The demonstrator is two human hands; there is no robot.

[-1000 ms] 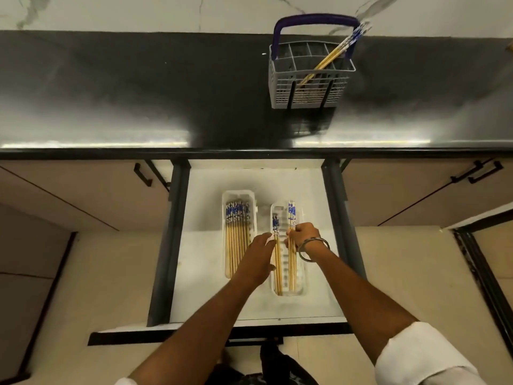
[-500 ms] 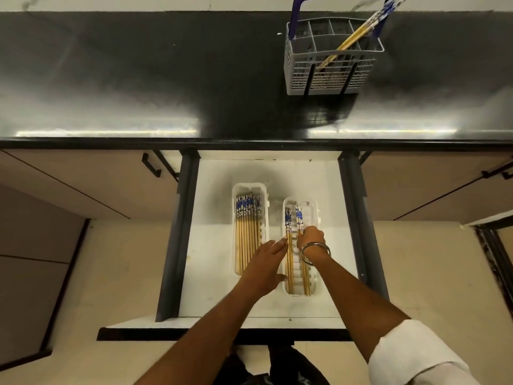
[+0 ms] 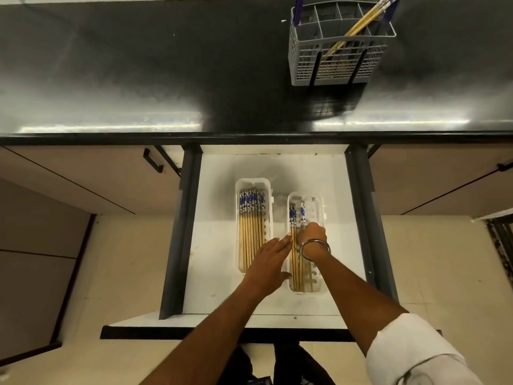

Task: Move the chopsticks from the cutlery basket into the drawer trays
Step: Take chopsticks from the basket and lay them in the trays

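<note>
An open white drawer [image 3: 219,273] holds two white trays. The left tray [image 3: 254,182] is filled with several wooden chopsticks [image 3: 251,232] with blue patterned ends. The right tray [image 3: 319,201] holds a few chopsticks [image 3: 296,215]. My right hand [image 3: 312,233], with a metal bangle at the wrist, is curled over the right tray's chopsticks and grips them. My left hand [image 3: 270,259] lies flat with straight fingers, its fingertips touching the right tray's left edge. A grey cutlery basket [image 3: 333,65] on the black counter holds several more chopsticks [image 3: 361,19].
The black countertop [image 3: 138,65] runs across the back above the drawer. Dark drawer rails [image 3: 180,232] flank the drawer. Closed beige cabinet fronts with black handles [image 3: 152,163] sit on both sides. A pale tiled floor lies below.
My head has dropped closer, so the view shifted down. My right hand slid back along the right tray's chopsticks. My left hand stays flat beside the tray.
</note>
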